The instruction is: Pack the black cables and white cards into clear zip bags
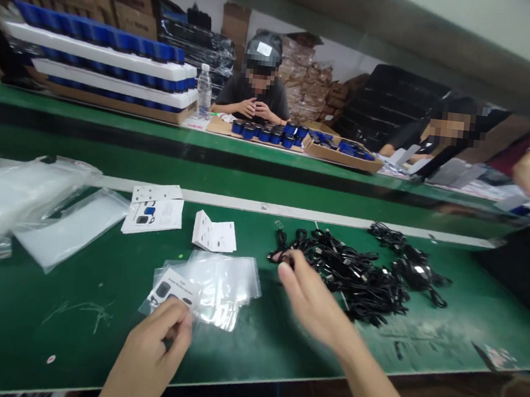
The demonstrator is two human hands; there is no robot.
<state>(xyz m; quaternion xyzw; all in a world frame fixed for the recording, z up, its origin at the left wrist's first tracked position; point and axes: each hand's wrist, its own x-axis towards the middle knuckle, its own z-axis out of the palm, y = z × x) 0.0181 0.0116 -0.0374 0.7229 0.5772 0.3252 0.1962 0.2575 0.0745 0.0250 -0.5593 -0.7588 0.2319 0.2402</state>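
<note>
My left hand [153,341] is closed, thumb against fingers, on a small clear bag with a printed leaflet [174,289] inside. Under and beside that leaflet, several flat clear zip bags [232,283] are fanned out on the green bench. At the left edge of a heap of black USB cables [356,271], my right hand [309,291] has its fingers curled around a black cable; the fingertips are partly hidden. A folded leaflet [216,234] stands half open behind the clear bags. Further left lies a stack of printed leaflets [153,215].
Large packs of plastic bags [23,198] cover the bench's left end. Smaller cable bundles [416,268] lie right of the heap. A raised green shelf [229,176] runs behind, carrying trays of blue items [117,72] and a water bottle [203,93]. Co-workers sit beyond.
</note>
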